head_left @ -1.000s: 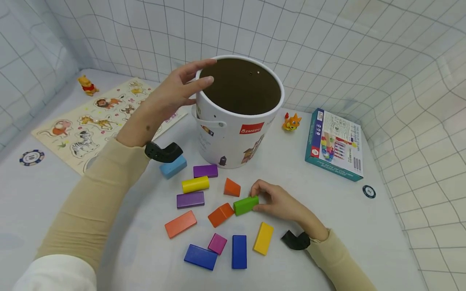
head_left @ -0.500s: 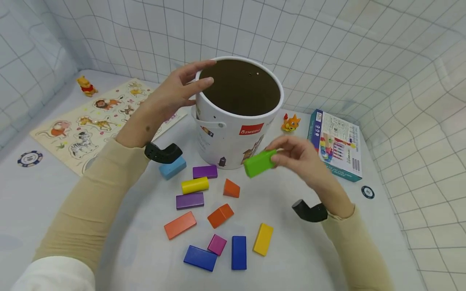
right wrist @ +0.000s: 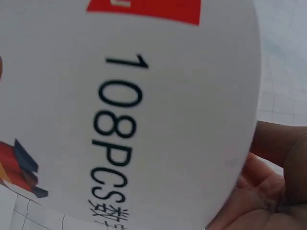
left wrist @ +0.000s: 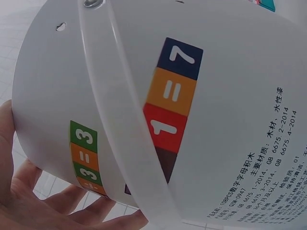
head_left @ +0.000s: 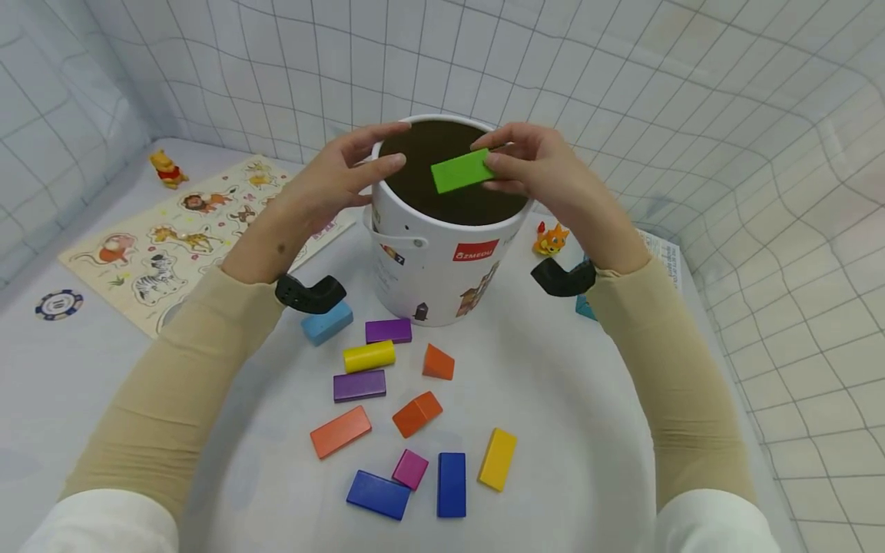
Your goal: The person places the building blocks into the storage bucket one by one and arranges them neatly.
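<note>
My right hand (head_left: 535, 165) pinches a green block (head_left: 462, 170) over the opening of a white bucket (head_left: 429, 269) in the head view. The block is tilted, and my fingers cover its right end. My left hand (head_left: 339, 169) rests at the bucket's left rim, thumb and forefinger extended over the edge. In the left wrist view, spread fingers (left wrist: 91, 211) show beside the printed bucket wall. The right wrist view has the bucket wall (right wrist: 192, 105) in front, with part of the right hand (right wrist: 264, 191) behind its edge; the block is hidden there.
Several coloured blocks lie before the bucket, among them a yellow block (head_left: 497, 459) and a blue block (head_left: 452, 484). An animal puzzle board (head_left: 166, 238) lies left. An orange toy figure (head_left: 551, 239) stands right, near a box (head_left: 664, 253) partly hidden by my right arm.
The right hand has picked up the green block from the table, raised it, and carried it up over the bucket opening. The left hand has stayed at the rim.
</note>
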Demonstrator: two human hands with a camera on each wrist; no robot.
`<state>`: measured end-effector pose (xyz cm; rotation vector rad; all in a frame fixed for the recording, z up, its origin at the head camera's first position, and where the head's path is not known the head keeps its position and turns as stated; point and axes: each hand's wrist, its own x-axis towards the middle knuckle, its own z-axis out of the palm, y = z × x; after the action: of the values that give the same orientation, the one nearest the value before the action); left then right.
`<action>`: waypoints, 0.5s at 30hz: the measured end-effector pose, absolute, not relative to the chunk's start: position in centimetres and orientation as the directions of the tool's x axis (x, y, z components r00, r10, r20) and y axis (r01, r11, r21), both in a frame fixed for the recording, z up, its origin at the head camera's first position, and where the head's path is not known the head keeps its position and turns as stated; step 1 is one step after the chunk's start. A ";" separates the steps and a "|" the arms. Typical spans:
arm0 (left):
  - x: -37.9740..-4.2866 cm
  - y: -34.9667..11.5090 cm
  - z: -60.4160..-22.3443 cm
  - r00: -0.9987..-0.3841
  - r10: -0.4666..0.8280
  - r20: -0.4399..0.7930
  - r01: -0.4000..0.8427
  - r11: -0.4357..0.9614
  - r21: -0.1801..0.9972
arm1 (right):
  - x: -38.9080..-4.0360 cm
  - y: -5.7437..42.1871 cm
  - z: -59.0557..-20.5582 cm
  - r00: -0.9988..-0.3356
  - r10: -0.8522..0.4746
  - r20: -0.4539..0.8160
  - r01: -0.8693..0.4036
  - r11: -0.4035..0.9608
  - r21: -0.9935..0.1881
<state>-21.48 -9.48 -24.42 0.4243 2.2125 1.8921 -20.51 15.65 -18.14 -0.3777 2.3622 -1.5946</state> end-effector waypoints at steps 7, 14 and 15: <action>-21.5 -9.5 -24.2 -0.936 0.351 0.032 0.085 0.139 0.987 | -23.4 14.0 -18.2 -0.853 -0.479 -0.208 -0.147 0.602 -0.785; -21.5 -9.4 -24.2 -0.935 0.354 0.032 0.085 0.136 0.987 | -24.3 13.3 -19.0 -0.827 -0.505 -0.247 -0.172 0.645 -0.744; -21.5 -9.3 -24.2 -0.935 0.354 0.030 0.083 0.136 0.987 | -24.1 13.4 -19.1 -0.837 -0.502 -0.217 -0.182 0.630 -0.755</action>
<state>-21.45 -9.31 -24.22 0.4314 2.1988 1.8881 -24.13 13.40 -19.09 -0.5425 2.4439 -1.0666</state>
